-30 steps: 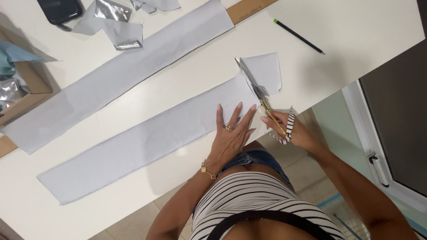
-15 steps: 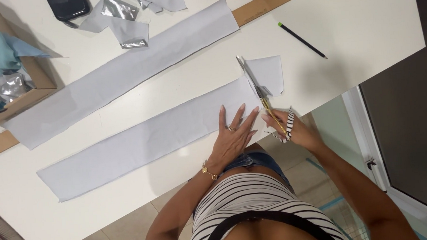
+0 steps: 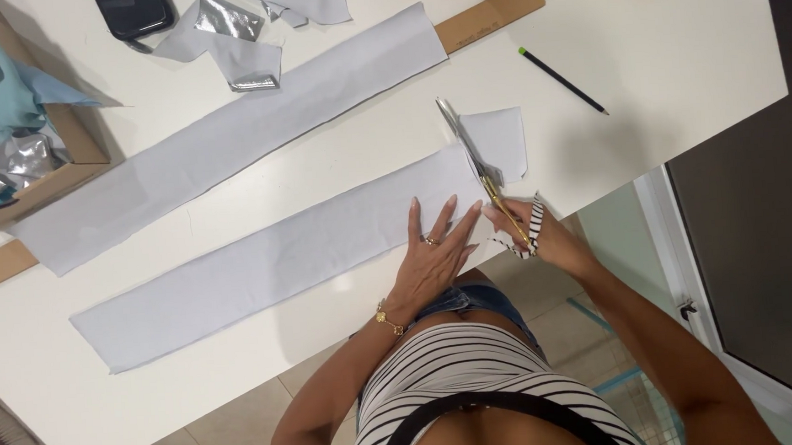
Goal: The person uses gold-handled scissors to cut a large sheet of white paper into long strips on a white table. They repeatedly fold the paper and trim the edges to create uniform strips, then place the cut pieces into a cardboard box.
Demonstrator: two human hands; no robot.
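Observation:
My left hand [image 3: 436, 252] lies flat, fingers spread, on the right end of a long pale grey fabric strip [image 3: 252, 263] on the white table [image 3: 663, 96]. My right hand [image 3: 529, 233] grips scissors [image 3: 470, 154] with gold and striped handles. Their blades point away from me across the strip's right end, beside a small fabric flap [image 3: 499, 141]. A second, longer grey strip [image 3: 226, 141] lies parallel farther back.
A black pencil [image 3: 563, 80] lies to the right. A long wooden ruler [image 3: 489, 22] runs under the far strip. A dark phone [image 3: 131, 10], silver scraps [image 3: 233, 22] and a cardboard box [image 3: 63, 174] of fabric sit at the back left. The table edge is by my body.
The view has shifted slightly. The scissors' blades have advanced a little farther across the strip's end; my left hand stays pressed on the fabric.

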